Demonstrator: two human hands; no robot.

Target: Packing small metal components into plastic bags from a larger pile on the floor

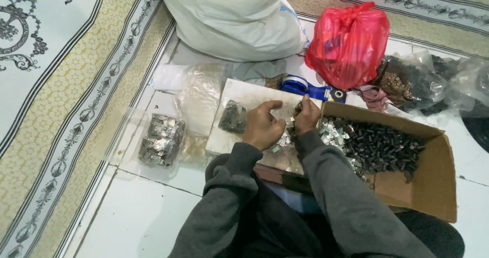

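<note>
2 hands: left hand (262,126), right hand (307,115); 1 cardboard box (430,187) of small parts, too many to count; 1 red plastic bag (349,44); 1 white sack (234,19); 1 blue tape dispenser (305,89); 1 clear bag of metal clips (162,138); 1 white board (239,92)

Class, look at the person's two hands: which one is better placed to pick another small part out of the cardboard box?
Probably the right hand: it sits at the cardboard box edge, beside the small parts. The left hand is farther away.

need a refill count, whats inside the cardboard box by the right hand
The cardboard box holds a heap of small dark cylindrical parts and shiny metal clips. The heap covers the box floor; the right sleeve hides its near corner.
</note>
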